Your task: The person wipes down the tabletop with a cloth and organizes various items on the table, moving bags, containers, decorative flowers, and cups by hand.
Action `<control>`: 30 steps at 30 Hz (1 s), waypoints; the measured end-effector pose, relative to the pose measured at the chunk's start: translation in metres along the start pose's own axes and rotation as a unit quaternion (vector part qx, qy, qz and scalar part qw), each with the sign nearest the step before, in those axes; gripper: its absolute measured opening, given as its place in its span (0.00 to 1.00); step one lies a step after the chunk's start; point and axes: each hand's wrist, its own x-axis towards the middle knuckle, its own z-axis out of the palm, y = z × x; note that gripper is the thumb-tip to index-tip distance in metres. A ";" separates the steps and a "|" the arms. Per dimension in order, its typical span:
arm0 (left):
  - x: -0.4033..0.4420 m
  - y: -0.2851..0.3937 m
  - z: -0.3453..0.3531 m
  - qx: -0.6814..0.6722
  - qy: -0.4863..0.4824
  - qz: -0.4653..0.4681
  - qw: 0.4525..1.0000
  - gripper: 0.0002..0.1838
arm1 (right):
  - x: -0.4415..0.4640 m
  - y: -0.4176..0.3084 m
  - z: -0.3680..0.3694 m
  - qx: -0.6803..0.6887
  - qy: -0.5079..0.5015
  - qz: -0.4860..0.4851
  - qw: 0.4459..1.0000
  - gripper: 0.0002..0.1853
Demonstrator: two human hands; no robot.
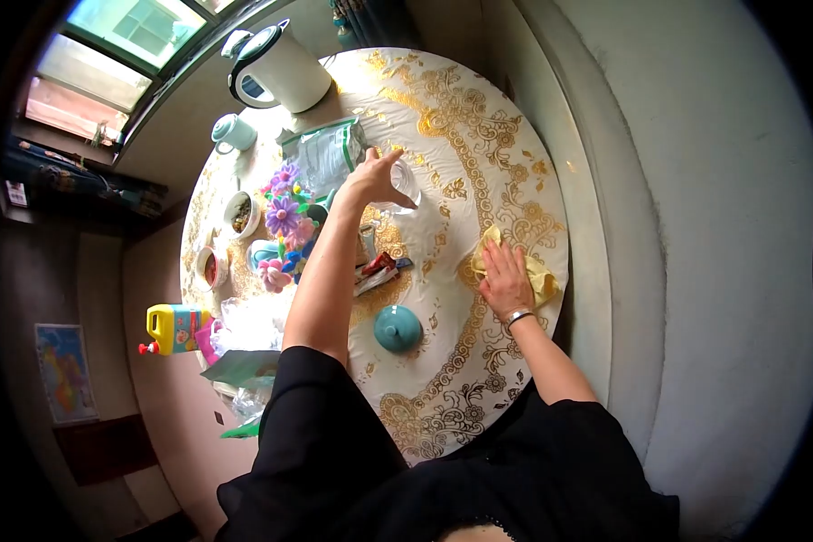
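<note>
My left hand (pixel 378 181) reaches over the middle of the table, thumb and fingers apart, at a clear glass vessel (pixel 406 187). Whether it touches the glass I cannot tell. On the right side, my right hand (pixel 506 282) lies flat with spread fingers on a yellow cloth (pixel 540 282), pressed against the patterned tablecloth (pixel 461 334). Between my arms sits a teal lid (pixel 397 329) with a knob. Small red and dark packets (pixel 379 269) lie just beyond it, beside my left forearm.
A white kettle (pixel 285 72) and a light blue mug (pixel 235 133) stand at the far left. Nearer are a clear plastic bag (pixel 325 158), balloon-like flowers (pixel 283 215), two bowls (pixel 242 215), a yellow jug (pixel 173 329) and plastic bags. A wall borders the right side.
</note>
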 end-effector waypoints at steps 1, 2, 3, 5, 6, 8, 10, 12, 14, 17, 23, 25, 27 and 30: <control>-0.001 0.000 -0.002 -0.008 -0.011 0.002 1.000 0.55 | 0.000 0.000 -0.001 0.002 0.004 -0.001 1.000 0.30; -0.003 0.001 -0.003 -0.016 -0.024 0.003 1.000 0.56 | -0.001 -0.001 -0.001 0.003 0.006 -0.001 1.000 0.30; -0.004 0.001 -0.004 -0.026 -0.018 0.000 0.999 0.54 | -0.002 -0.002 -0.002 0.005 0.005 0.002 1.000 0.30; -0.002 0.000 -0.003 -0.024 -0.006 0.004 1.000 0.54 | -0.001 -0.001 -0.003 0.012 0.009 0.000 1.000 0.30; -0.002 0.001 -0.002 -0.022 0.008 0.006 1.000 0.53 | 0.000 0.000 -0.002 0.012 0.010 0.002 1.000 0.30; -0.001 0.001 -0.001 -0.016 0.010 0.002 1.000 0.52 | -0.001 0.000 0.001 0.006 0.015 0.002 1.000 0.30; -0.001 0.000 -0.003 -0.033 0.010 0.003 0.999 0.53 | -0.002 -0.001 0.001 0.006 0.014 0.002 1.000 0.30; 0.000 0.000 -0.002 -0.034 0.010 0.005 0.999 0.53 | -0.002 0.000 0.001 0.004 0.017 0.000 1.000 0.30; 0.000 0.001 -0.001 -0.034 0.012 -0.007 0.999 0.54 | -0.002 0.000 0.002 0.005 0.020 0.001 1.000 0.30; -0.003 0.001 -0.002 -0.001 0.025 -0.006 1.000 0.53 | -0.001 -0.001 0.000 0.013 0.011 0.010 1.000 0.30; 0.002 -0.003 0.000 -0.005 0.012 -0.006 1.000 0.54 | -0.002 0.000 0.001 0.017 0.012 0.008 1.000 0.30; 0.003 -0.004 0.002 0.010 0.013 0.000 1.000 0.55 | -0.001 0.000 -0.001 0.016 0.013 0.007 1.000 0.30; 0.002 -0.004 0.003 0.024 0.015 0.005 1.000 0.56 | -0.001 0.000 0.000 0.015 0.013 0.006 1.000 0.30; 0.000 -0.005 0.003 0.003 0.016 0.018 1.000 0.57 | -0.002 0.000 0.001 0.012 0.017 0.002 1.000 0.30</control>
